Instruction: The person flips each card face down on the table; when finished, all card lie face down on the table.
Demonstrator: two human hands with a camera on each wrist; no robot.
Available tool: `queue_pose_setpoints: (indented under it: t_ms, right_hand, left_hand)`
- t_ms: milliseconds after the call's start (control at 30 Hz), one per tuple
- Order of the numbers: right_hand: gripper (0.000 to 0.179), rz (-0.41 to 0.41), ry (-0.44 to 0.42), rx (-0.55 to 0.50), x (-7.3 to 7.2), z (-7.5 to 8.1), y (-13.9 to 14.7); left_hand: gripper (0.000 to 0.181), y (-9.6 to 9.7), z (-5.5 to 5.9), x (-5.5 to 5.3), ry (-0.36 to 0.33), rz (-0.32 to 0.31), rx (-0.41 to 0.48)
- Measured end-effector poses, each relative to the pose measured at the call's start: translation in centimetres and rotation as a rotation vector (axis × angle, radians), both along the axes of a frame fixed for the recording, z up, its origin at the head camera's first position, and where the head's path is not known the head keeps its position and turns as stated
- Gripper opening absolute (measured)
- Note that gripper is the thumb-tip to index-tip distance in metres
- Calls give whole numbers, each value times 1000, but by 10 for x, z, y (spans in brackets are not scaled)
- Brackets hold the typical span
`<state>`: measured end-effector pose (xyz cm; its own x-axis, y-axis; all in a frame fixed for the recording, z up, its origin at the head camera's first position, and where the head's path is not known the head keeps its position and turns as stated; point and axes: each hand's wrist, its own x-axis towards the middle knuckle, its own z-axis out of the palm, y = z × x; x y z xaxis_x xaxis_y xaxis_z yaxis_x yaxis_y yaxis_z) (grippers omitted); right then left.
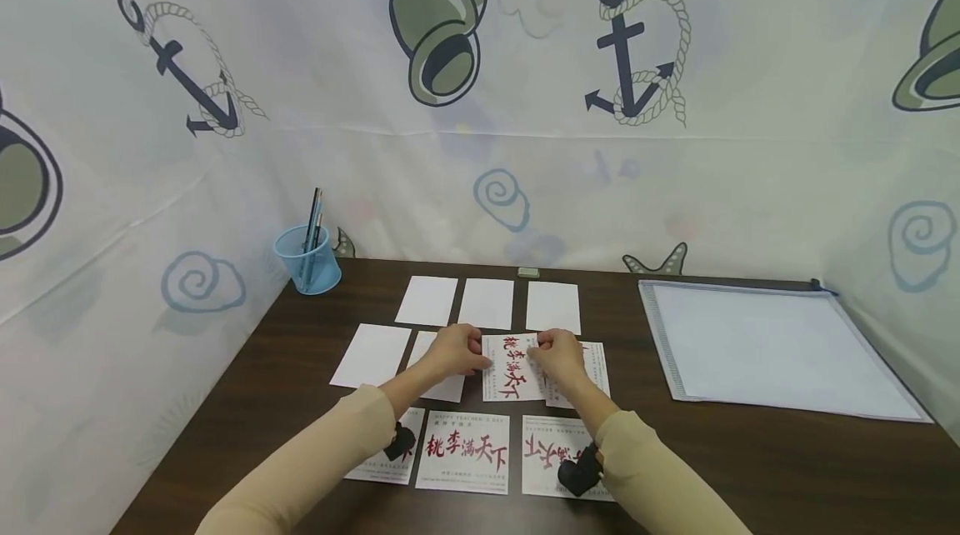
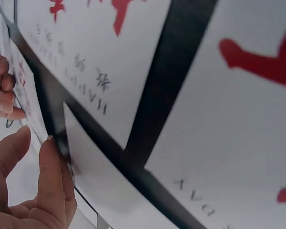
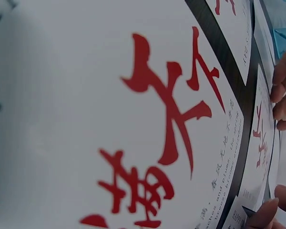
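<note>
In the head view, a white card with red characters (image 1: 513, 368) lies between my two hands in the middle row. My left hand (image 1: 453, 352) is at its left edge; in the left wrist view the thumb and fingers of that left hand (image 2: 35, 186) are spread apart. My right hand (image 1: 561, 356) pinches the card near its right edge, the thumb over the front. Beneath the right hand, another printed card (image 1: 596, 368) is partly hidden and overlapped by the first. A blank white card (image 1: 447, 387) shows under my left wrist.
Three blank cards (image 1: 486, 304) form the back row; another blank card (image 1: 371, 355) lies left. Three printed cards (image 1: 463, 452) are in front, two partly covered by my forearms. A blue pen cup (image 1: 318, 268) stands back left, a white board (image 1: 772, 352) lies right.
</note>
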<state>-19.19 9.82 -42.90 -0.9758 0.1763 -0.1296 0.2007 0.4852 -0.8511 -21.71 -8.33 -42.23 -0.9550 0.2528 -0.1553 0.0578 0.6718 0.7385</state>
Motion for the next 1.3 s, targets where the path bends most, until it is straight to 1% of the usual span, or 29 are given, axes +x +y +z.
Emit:
queue_pose_setpoints:
  t_ms: [67, 167, 233, 300, 433, 567, 733, 833, 1000, 1067, 1167, 1300]
  right_hand:
    - [31, -4, -15, -22, 0, 0, 0]
    - [31, -13, -10, -33, 0, 2, 1]
    - [29, -19, -2, -27, -1, 2, 2]
    - [27, -17, 1, -14, -2, 3, 3]
    - [23, -14, -12, -4, -5, 2, 4]
    - [20, -31, -20, -25, -5, 2, 5]
    - [16, -38, 13, -27, -4, 1, 6]
    - [16, -38, 35, -7, -3, 0, 7]
    - [15, -32, 96, 44, -3, -1, 6]
    - [14, -32, 113, 39, -3, -2, 7]
    - [13, -33, 114, 0, -3, -3, 7]
    - [13, -38, 91, -117, -2, -3, 9]
  left_hand:
    - [54, 2, -1, 0, 51, -16, -68]
    - [52, 5, -2, 0, 132, -41, -153]
    - [53, 7, -1, 0, 175, -53, -185]
    - [51, 8, 0, 0, 194, -61, -195]
    - [49, 8, 1, 0, 202, -62, -208]
    - [48, 9, 0, 0, 198, -57, -210]
    - [48, 10, -1, 0, 190, -53, -211]
    - [48, 10, -1, 0, 184, -52, -210]
    - [48, 9, -3, -1, 187, -55, -216]
    - [47, 9, -3, -1, 185, -57, -214]
    - [47, 9, -4, 0, 180, -61, -210]
    - [49, 8, -3, 2, 176, -60, -192]
